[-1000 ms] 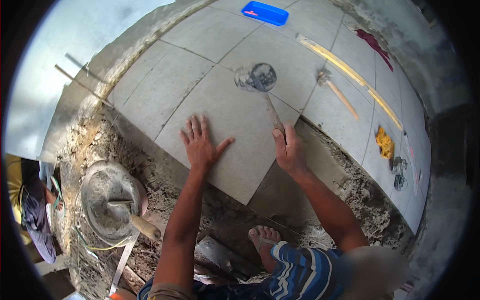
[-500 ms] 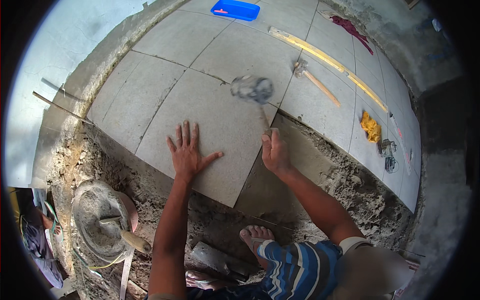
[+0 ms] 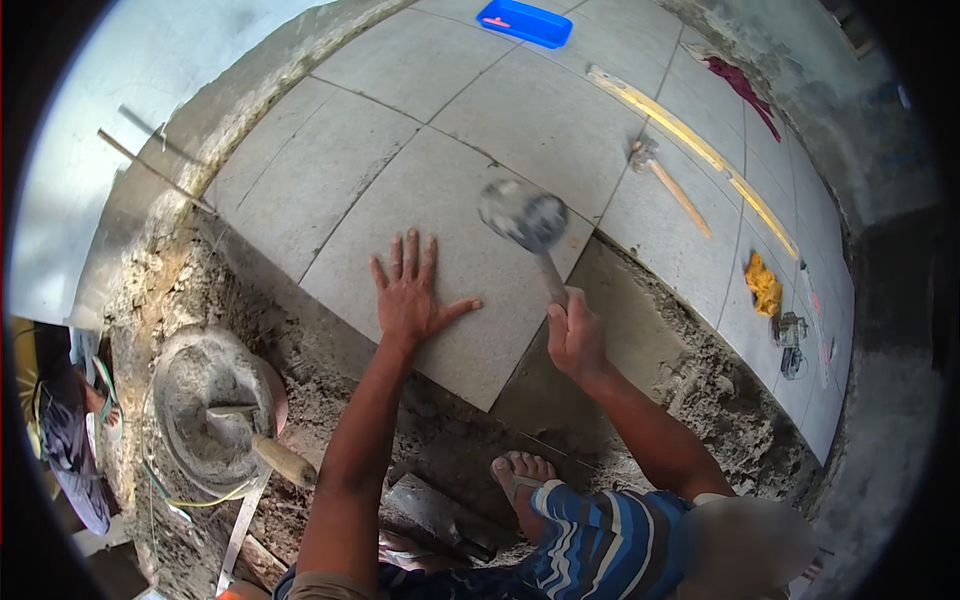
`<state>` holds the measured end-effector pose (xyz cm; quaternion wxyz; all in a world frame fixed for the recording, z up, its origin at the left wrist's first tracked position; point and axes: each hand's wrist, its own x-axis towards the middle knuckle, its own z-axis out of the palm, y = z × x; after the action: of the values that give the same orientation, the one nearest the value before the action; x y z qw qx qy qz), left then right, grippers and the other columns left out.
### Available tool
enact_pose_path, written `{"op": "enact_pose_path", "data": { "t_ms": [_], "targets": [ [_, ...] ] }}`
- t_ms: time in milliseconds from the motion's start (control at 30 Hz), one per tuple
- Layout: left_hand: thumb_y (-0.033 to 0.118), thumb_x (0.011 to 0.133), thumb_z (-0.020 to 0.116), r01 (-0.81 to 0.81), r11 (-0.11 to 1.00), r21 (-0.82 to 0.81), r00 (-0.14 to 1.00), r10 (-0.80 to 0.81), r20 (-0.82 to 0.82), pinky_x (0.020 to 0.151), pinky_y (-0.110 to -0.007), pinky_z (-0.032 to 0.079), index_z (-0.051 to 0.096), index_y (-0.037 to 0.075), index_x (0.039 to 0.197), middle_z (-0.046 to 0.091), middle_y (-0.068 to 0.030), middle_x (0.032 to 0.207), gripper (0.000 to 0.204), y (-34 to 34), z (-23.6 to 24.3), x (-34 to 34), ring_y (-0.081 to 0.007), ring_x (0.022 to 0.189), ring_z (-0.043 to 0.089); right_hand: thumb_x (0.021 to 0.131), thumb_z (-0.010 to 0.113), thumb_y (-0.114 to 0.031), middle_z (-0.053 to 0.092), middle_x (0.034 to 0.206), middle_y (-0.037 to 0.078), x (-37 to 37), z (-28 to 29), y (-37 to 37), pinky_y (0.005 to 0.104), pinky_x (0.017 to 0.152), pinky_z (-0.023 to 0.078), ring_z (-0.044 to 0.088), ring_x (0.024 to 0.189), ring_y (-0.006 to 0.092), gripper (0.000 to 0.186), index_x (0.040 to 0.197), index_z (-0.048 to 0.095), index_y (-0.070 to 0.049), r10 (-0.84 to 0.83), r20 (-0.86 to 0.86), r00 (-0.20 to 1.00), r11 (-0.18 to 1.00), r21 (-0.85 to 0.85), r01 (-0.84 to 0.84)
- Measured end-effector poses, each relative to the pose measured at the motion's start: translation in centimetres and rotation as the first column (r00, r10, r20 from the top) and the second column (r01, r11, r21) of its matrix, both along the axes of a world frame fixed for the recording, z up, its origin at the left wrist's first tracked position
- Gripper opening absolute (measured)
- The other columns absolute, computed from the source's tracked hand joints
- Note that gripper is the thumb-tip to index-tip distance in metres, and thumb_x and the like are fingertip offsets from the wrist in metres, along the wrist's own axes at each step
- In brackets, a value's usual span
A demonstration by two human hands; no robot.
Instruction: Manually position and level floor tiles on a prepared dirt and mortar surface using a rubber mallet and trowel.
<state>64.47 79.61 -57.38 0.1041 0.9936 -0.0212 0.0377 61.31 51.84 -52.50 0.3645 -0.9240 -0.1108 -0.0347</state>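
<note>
While the left hand [image 3: 412, 295] is pressing flat, fingers spread, on the grey floor tile [image 3: 440, 250], the right hand [image 3: 572, 335] is gripping a raised rubber mallet [image 3: 525, 218].

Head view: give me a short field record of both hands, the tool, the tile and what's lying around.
left hand: flat, fingers spread, pressing on the grey floor tile
right hand: gripping the handle of a rubber mallet
mallet head: raised over the tile, motion-blurred
tile edge: near corner borders bare mortar bed
nearby left: mortar pan with trowel
nearby right: second hammer, long yellow level, yellow rag
far: blue tray
</note>
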Motion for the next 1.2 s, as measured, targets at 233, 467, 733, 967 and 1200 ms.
{"op": "enact_pose_path", "data": {
  "t_ms": [233, 467, 733, 967, 1200],
  "targets": [
    [0.101, 0.070, 0.051, -0.005, 0.999, -0.043, 1.000, 0.006, 0.010, 0.128, -0.068, 0.001, 0.026, 0.013, 0.170, 0.018, -0.0142, 0.178, 0.135, 0.2, -0.2, 0.0, -0.0360, 0.164, 0.012, 0.108, 0.055, -0.025, 0.068, 0.085, 0.025, -2.8, 0.9, -1.1, 0.0576, 0.068, 0.052, 0.067, 0.085, 0.0540, 0.023, 0.116, 0.055, -0.004, -0.055, 0.006, 0.998, 0.991, 0.120, 0.054],
    [0.093, 0.081, 0.052, -0.040, 0.994, -0.106, 0.997, 0.047, 0.061, 0.129, -0.065, 0.003, 0.034, 0.010, 0.166, 0.024, -0.0166, 0.175, 0.121, 0.6, -1.1, 0.0, -0.0368, 0.163, 0.016, 0.111, 0.051, -0.029, 0.066, 0.084, 0.018, -2.5, 0.5, -1.2, 0.0485, 0.062, 0.051, 0.067, 0.071, 0.0401, 0.026, 0.113, 0.054, -0.003, 0.016, -0.096, 0.995, 0.989, -0.143, -0.030],
    [0.022, 0.103, 0.055, -0.191, 0.902, -0.388, 0.912, 0.309, 0.268, 0.129, -0.052, 0.025, 0.051, -0.001, 0.148, 0.050, -0.0191, 0.158, 0.050, 1.3, -3.3, -0.3, -0.0369, 0.151, 0.042, 0.113, 0.042, -0.033, 0.064, 0.092, 0.014, -1.0, 0.5, 1.2, 0.0397, 0.066, 0.053, 0.063, 0.073, 0.0268, 0.034, 0.111, 0.054, -0.001, 0.150, -0.119, 0.981, 0.986, 0.089, -0.140],
    [0.012, 0.098, 0.059, -0.203, 0.923, -0.327, 0.905, 0.304, 0.297, 0.130, -0.052, 0.026, 0.052, 0.003, 0.148, 0.050, -0.0147, 0.158, 0.052, 1.0, -4.1, 0.1, -0.0330, 0.152, 0.042, 0.110, 0.050, -0.028, 0.068, 0.090, 0.026, -1.2, 0.2, 2.3, 0.0518, 0.073, 0.053, 0.069, 0.087, 0.0507, 0.029, 0.112, 0.056, 0.001, 0.191, 0.061, 0.980, 0.977, 0.080, -0.196],
    [0.015, 0.100, 0.055, -0.203, 0.918, -0.341, 0.895, 0.315, 0.315, 0.128, -0.053, 0.027, 0.058, 0.000, 0.141, 0.053, -0.0177, 0.156, 0.044, 1.0, -3.9, -0.3, -0.0350, 0.151, 0.043, 0.110, 0.051, -0.028, 0.066, 0.084, 0.030, -2.1, -0.3, 2.3, 0.0581, 0.067, 0.049, 0.066, 0.085, 0.0552, 0.028, 0.107, 0.052, 0.000, 0.078, -0.115, 0.990, 0.989, 0.134, -0.062]
  ]
}}
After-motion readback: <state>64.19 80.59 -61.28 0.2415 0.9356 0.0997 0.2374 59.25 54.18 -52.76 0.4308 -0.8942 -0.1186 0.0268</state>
